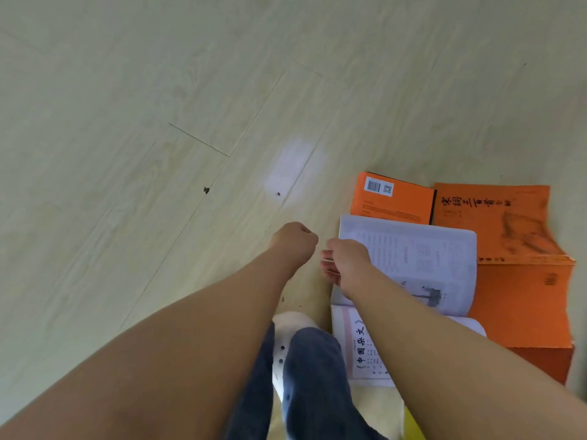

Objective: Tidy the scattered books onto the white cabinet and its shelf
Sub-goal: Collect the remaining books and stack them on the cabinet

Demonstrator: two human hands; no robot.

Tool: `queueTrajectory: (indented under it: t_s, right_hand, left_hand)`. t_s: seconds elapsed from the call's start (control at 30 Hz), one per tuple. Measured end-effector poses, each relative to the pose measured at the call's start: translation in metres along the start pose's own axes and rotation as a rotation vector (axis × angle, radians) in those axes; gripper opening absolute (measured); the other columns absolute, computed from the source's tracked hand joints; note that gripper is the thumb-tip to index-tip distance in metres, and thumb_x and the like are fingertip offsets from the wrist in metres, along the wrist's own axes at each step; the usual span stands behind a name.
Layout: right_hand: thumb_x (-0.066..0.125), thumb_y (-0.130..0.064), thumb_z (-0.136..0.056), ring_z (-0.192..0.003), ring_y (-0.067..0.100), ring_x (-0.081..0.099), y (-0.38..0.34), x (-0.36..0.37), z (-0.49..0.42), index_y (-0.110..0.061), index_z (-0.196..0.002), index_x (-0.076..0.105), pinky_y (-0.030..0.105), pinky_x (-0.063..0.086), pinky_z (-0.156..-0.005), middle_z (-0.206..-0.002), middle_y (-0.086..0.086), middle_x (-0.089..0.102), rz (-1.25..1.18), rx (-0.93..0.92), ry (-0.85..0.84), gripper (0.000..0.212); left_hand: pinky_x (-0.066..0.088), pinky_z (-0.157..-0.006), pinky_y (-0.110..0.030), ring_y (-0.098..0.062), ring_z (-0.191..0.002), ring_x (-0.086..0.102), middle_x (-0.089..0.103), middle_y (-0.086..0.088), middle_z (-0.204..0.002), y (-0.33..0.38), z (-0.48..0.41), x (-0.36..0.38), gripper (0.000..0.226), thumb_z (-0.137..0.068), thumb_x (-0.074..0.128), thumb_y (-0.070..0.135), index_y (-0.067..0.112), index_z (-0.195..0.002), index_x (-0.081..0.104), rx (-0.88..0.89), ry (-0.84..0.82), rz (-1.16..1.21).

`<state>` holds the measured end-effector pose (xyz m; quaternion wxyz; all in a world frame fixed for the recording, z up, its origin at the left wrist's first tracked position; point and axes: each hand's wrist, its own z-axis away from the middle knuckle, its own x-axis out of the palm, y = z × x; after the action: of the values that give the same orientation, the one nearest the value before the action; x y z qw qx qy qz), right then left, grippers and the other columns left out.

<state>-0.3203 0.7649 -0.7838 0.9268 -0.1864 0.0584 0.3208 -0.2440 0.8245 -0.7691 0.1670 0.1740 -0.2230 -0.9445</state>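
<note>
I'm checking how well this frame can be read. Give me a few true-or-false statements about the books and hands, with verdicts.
1. The books lie on the floor. True.
2. The left hand holds a book. False: it is a closed fist holding nothing, over bare floor.
3. An open book with white pages lies partly on top of the orange book that has a barcode. True.
4. That orange book stands upright. False: it lies flat, spread open with its covers facing up.
5. The right hand is at the open book's left edge. True.
</note>
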Motion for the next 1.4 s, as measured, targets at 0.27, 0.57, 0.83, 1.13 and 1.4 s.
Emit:
queueTrajectory:
  t_s: [0.27, 0.57, 0.83, 1.13, 1.4]
  right_hand:
    - [0.042, -0.007, -0.091, -0.062, 0.019, 0.046, 0.066, -0.089, -0.017, -0.01, -0.081, 0.05, 0.031, 0.041, -0.059, -0.073, 0.006, 0.053, -0.055, -0.104, 0.199, 0.014]
    - [0.046, -0.015, -0.091, -0.06, 0.014, 0.041, 0.088, -0.136, -0.045, -0.014, -0.077, 0.051, 0.025, 0.033, -0.054, -0.072, 0.003, 0.05, 0.138, -0.147, 0.246, 0.015]
    - [0.043, -0.014, -0.092, -0.072, 0.02, 0.047, 0.094, -0.134, -0.042, -0.014, -0.084, 0.052, 0.027, 0.038, -0.063, -0.08, 0.006, 0.052, 0.1, -0.158, 0.26, 0.011]
    - [0.046, -0.015, -0.092, -0.072, 0.021, 0.052, 0.103, -0.137, -0.029, -0.021, -0.071, 0.05, 0.037, 0.048, -0.069, -0.082, 0.007, 0.059, -0.025, -0.239, 0.31, 0.022]
    - [0.045, -0.022, -0.094, -0.078, 0.024, 0.055, 0.107, -0.149, -0.017, -0.018, -0.08, 0.054, 0.031, 0.043, -0.07, -0.083, 0.006, 0.061, -0.017, -0.342, 0.443, 0.017]
  left_hand:
    - [0.045, -0.077, -0.032, -0.024, -0.095, 0.057, 0.059, -0.009, -0.101, 0.004, 0.012, 0.073, 0.013, -0.092, 0.046, 0.014, 0.01, -0.097, 0.057, 0.138, -0.123, -0.275]
    - [0.042, -0.091, -0.033, -0.03, -0.112, 0.052, 0.052, -0.016, -0.127, -0.012, 0.006, 0.101, 0.034, -0.093, 0.04, 0.013, 0.003, -0.123, 0.053, 0.121, -0.062, -0.595]
    - [0.051, -0.076, -0.039, -0.028, -0.087, 0.058, 0.057, -0.014, -0.108, -0.048, 0.028, 0.117, 0.046, -0.094, 0.054, 0.026, 0.006, -0.132, 0.041, -0.337, -0.274, -0.104]
    - [0.048, -0.086, -0.047, -0.034, -0.107, 0.054, 0.047, -0.021, -0.132, -0.056, 0.018, 0.123, 0.06, -0.089, 0.05, -0.006, 0.006, -0.141, 0.024, -0.242, -0.102, 0.211]
    - [0.053, -0.078, -0.041, -0.027, -0.082, 0.061, 0.06, -0.014, -0.098, -0.017, 0.011, 0.088, 0.018, -0.091, 0.056, 0.004, 0.013, -0.104, 0.047, -0.121, -0.124, 0.239]
